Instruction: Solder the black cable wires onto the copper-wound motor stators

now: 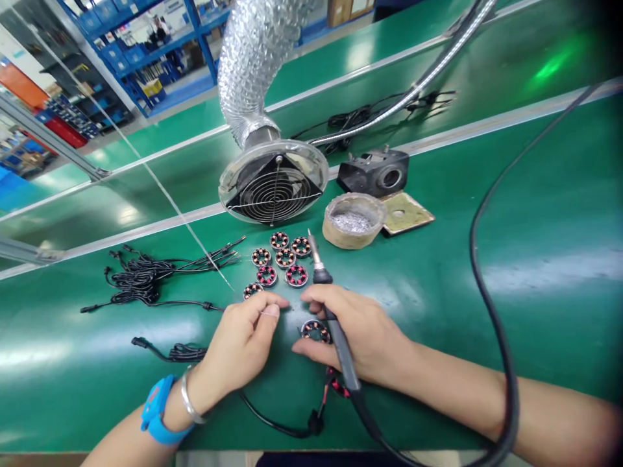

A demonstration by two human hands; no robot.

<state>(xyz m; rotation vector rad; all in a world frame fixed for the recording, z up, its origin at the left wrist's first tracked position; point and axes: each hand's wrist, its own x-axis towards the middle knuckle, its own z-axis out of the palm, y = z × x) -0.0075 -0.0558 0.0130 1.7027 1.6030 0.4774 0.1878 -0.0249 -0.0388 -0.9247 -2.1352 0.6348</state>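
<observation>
I see the black-handled soldering iron (pixel 344 350) slanting tip-up in the right hand (pixel 372 334), a copper-wound ring (pixel 308 331) between thumb (pixel 316 352) and forefinger (pixel 333 297).

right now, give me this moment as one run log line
right hand: holds black-handled soldering iron, metal tip pointing away | left hand: grip unclear | round copper-wound coil: beside right thumb, contact unclear

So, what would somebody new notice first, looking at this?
Probably the shiny silver duct, coming down at top centre to a round fan hood. Next, perhaps, the bright blue wristband at lower left, and the iron in the right hand, pointing up beside a cluster of coil rings mid-picture.
</observation>
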